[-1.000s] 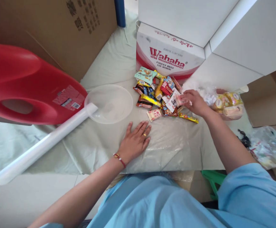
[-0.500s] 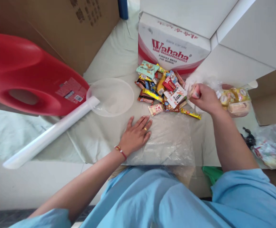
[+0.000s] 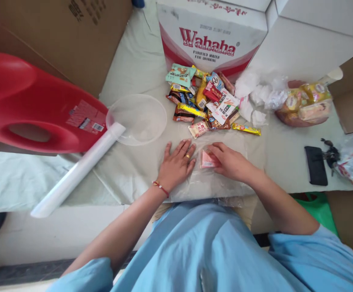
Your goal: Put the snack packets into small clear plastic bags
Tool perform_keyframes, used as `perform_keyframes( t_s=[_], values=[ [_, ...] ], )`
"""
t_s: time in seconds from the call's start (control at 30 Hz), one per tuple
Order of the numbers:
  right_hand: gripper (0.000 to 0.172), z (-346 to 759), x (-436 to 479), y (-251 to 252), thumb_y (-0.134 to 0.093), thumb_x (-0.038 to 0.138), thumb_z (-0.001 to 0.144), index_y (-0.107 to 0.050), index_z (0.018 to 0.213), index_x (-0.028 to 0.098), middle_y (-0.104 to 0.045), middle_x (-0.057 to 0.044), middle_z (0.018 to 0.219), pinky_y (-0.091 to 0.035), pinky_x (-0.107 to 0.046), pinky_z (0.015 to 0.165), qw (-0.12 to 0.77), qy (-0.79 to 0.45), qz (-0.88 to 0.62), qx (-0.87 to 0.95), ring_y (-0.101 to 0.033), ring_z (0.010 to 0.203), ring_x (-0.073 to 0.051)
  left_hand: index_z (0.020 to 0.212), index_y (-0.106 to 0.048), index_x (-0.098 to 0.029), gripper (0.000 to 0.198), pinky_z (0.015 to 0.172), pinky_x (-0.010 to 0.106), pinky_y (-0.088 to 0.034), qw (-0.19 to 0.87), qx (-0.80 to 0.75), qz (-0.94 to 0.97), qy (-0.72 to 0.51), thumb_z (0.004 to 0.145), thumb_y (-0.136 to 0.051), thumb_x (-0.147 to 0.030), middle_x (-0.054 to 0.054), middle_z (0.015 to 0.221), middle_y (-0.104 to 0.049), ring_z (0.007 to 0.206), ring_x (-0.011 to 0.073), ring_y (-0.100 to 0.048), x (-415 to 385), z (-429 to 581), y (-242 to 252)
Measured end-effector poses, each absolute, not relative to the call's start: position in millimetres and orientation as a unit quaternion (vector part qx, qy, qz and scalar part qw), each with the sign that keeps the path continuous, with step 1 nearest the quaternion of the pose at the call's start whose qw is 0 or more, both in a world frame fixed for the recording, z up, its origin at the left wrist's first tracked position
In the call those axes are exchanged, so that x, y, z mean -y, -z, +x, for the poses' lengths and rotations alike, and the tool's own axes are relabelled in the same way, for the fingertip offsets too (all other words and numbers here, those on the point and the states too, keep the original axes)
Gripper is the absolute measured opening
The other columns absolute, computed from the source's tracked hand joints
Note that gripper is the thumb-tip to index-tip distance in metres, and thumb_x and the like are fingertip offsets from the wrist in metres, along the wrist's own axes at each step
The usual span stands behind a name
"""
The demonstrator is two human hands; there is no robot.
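My left hand [image 3: 177, 165] lies flat with its fingers spread, at the left edge of a clear plastic bag [image 3: 191, 188] on the cloth. Over the bag, my right hand [image 3: 229, 162] has its fingers curled round a small pink snack packet [image 3: 208, 160], partly covered by those fingers. Just beyond both hands is a pile of wrapped snacks [image 3: 194, 115]. A beige packet [image 3: 198, 129] and a yellow stick packet [image 3: 246, 129] lie at the near side of that pile.
A clear round lid [image 3: 136, 119] and a white plastic roll [image 3: 79, 172] lie left, beside a red jug [image 3: 42, 105]. The Wahaba carton [image 3: 209, 44] stands behind the snacks. To the right are crumpled white tissues [image 3: 249, 87], a bowl of packets [image 3: 286, 117] and a black phone [image 3: 315, 165].
My right hand has come from beside the snack pile back toward me, bringing the pink packet over the clear bag. My left hand stays flat on it. The view has shifted somewhat.
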State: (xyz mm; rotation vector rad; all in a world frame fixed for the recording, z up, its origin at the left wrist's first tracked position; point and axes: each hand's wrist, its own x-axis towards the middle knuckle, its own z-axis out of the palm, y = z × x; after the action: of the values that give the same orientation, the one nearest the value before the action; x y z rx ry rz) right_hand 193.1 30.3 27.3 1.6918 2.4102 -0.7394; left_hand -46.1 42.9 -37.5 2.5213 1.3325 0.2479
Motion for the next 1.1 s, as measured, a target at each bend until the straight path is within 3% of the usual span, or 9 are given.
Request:
perform_keyframes(
  t_s=[0.13, 0.27, 0.4, 0.57, 0.7, 0.97, 1.1],
  values=[
    [0.060, 209, -20, -29, -0.067, 0.021, 0.094, -0.053, 0.152, 0.027, -0.057, -0.013, 0.154, -0.055, -0.040, 0.099, 0.040, 0.249, 0.571, -0.781, -0.063, 0.131, -0.031, 0.165, -0.042, -0.027, 0.058, 0.134, 0.064, -0.010, 0.144, -0.461, 0.871, -0.085, 0.109, -0.035, -0.042, 0.010, 0.173, -0.039, 0.160, 0.0296, -0.037, -43, -45, 38],
    [0.060, 204, -24, -28, -0.070, 0.023, 0.093, -0.056, 0.152, 0.024, -0.058, -0.015, 0.154, -0.053, -0.046, 0.102, 0.070, 0.198, 0.541, -0.815, -0.060, 0.129, -0.035, 0.164, -0.044, -0.026, 0.058, 0.134, 0.063, -0.010, 0.138, -0.462, 0.872, -0.083, 0.109, -0.034, -0.043, 0.009, 0.173, -0.038, 0.160, 0.0287, -0.037, -43, -45, 37],
    [0.053, 200, -29, -27, -0.065, 0.021, 0.096, -0.059, 0.148, 0.021, -0.067, -0.015, 0.141, -0.052, -0.044, 0.099, 0.079, 0.182, 0.521, -0.831, -0.061, 0.122, -0.035, 0.164, -0.044, -0.025, 0.058, 0.134, 0.063, -0.010, 0.130, -0.465, 0.872, -0.079, 0.110, -0.033, -0.044, 0.009, 0.173, -0.038, 0.161, 0.0276, -0.036, -42, -45, 38],
    [0.052, 223, -27, -38, -0.068, 0.028, 0.093, -0.062, 0.144, 0.023, -0.070, -0.014, 0.128, -0.052, -0.039, 0.091, 0.036, 0.201, 0.570, -0.796, -0.064, 0.118, -0.033, 0.164, -0.044, -0.026, 0.058, 0.134, 0.063, -0.011, 0.129, -0.465, 0.872, -0.077, 0.110, -0.033, -0.043, 0.009, 0.173, -0.038, 0.161, 0.0280, -0.036, -43, -45, 39],
    [0.052, 233, -28, -47, -0.069, 0.033, 0.092, -0.062, 0.142, 0.023, -0.071, -0.012, 0.123, -0.051, -0.038, 0.093, -0.010, 0.211, 0.584, -0.784, -0.066, 0.113, -0.031, 0.164, -0.043, -0.025, 0.058, 0.133, 0.064, -0.012, 0.125, -0.466, 0.873, -0.070, 0.110, -0.032, -0.044, 0.009, 0.173, -0.037, 0.161, 0.0279, -0.036, -43, -45, 39],
    [0.054, 192, -28, -24, -0.070, 0.024, 0.093, -0.060, 0.147, 0.021, -0.065, -0.018, 0.138, -0.053, -0.041, 0.098, 0.038, 0.201, 0.555, -0.806, -0.064, 0.123, -0.034, 0.164, -0.042, -0.025, 0.059, 0.133, 0.065, -0.015, 0.111, -0.462, 0.878, -0.060, 0.110, -0.031, -0.043, 0.011, 0.173, -0.038, 0.161, 0.0285, -0.037, -44, -46, 41],
    [0.067, 220, 1, -21, -0.073, 0.027, 0.093, -0.052, 0.156, 0.026, -0.051, -0.017, 0.160, -0.050, -0.047, 0.111, -0.075, 0.235, 0.554, -0.795, -0.057, 0.139, -0.033, 0.167, -0.035, -0.022, 0.061, 0.131, 0.064, -0.024, 0.124, -0.471, 0.869, -0.083, 0.110, -0.029, -0.043, 0.015, 0.175, -0.034, 0.161, 0.0303, -0.035, -45, -55, 43]
  ],
)
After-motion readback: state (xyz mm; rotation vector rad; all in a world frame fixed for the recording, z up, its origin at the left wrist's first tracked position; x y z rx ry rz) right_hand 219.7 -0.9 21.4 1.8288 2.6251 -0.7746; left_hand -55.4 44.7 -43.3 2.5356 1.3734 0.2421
